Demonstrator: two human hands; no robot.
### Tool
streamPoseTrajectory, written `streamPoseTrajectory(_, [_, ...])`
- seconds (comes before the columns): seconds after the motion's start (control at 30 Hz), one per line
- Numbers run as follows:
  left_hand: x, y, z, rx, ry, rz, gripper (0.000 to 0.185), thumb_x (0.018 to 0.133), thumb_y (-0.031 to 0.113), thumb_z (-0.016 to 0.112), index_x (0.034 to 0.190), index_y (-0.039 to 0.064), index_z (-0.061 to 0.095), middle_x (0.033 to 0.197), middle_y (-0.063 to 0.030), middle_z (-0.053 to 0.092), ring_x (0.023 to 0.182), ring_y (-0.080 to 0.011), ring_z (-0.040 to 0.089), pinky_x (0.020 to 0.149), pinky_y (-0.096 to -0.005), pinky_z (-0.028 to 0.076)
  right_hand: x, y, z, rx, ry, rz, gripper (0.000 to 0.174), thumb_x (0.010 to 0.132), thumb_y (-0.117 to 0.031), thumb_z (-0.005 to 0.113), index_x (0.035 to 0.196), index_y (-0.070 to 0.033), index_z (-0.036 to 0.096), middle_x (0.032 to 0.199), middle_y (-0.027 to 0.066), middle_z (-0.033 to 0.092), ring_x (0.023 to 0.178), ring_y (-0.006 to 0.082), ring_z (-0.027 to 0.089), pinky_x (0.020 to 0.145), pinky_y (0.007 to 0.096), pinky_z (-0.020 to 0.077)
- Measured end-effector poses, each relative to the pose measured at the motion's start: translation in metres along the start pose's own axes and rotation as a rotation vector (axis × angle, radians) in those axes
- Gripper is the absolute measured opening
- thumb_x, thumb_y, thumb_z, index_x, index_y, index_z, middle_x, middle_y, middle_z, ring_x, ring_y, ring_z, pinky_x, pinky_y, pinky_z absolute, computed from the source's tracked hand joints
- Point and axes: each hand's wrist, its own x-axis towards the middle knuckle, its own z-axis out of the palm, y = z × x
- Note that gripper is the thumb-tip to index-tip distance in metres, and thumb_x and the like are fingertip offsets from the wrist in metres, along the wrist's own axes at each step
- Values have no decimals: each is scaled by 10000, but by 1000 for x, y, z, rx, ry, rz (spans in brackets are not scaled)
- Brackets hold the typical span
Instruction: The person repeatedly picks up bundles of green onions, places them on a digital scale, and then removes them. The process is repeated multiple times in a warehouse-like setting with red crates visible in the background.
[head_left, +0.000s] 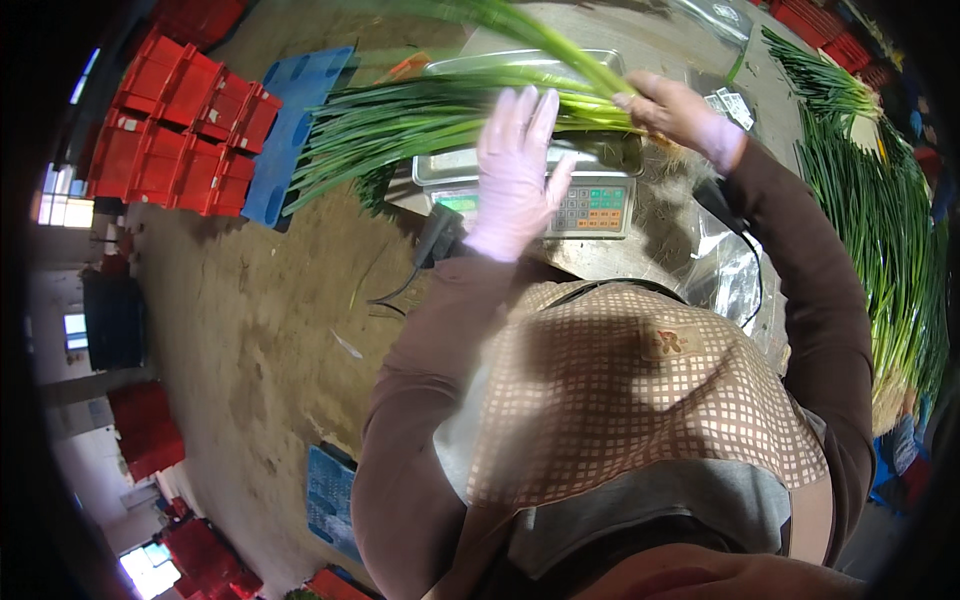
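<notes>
My left hand (521, 169), in a thin pale glove, is raised with its fingers apart over the front of a digital scale (589, 206), near a bunch of green onions (420, 112); whether it touches them I cannot tell. The bunch lies across the scale's metal tray (450, 166), its leaves hanging out past the left side and its roots at the right. My right hand (675, 112), gloved too, grips a few thick green onion stalks (570, 52) near their root end, above the bunch. Their leaf ends are blurred at the top.
More green onions (877, 217) are piled along the right. Printed labels (733, 109), clear plastic bags (724, 277) and a black cable (757, 262) lie on the table (660, 240). Red crates (180, 112) stand beside a blue pallet (300, 112) at left. Another person's hand (909, 405) shows at far right.
</notes>
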Motion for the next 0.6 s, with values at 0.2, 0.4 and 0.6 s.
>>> streamPoseTrajectory(0.2, [13,-41,45,237,-400,-88,891,775,414,755,1555,257,355,1617,-164,252,1489,-421,202,1178,-622,126,33,36,19,-438,74,-16,282,940,-245,688,1157,-65,693,1125,180,684,1053,334,653,934,397,503])
streamPoseTrajectory(0.4, [2,-57,67,287,-251,-16,912,769,488,750,1561,317,331,1637,-152,219,1502,-424,176,1181,-645,82,34,45,-1,-56,385,50,225,954,-209,687,1133,-72,689,977,95,707,936,208,652,844,356,513])
streamPoseTrajectory(0.6, [5,-58,54,235,-268,17,919,769,500,750,1563,327,321,1636,-147,220,1506,-401,191,1174,-658,76,-65,60,-74,281,647,-40,293,1000,-200,630,1230,-19,635,1015,29,691,886,78,621,775,208,473])
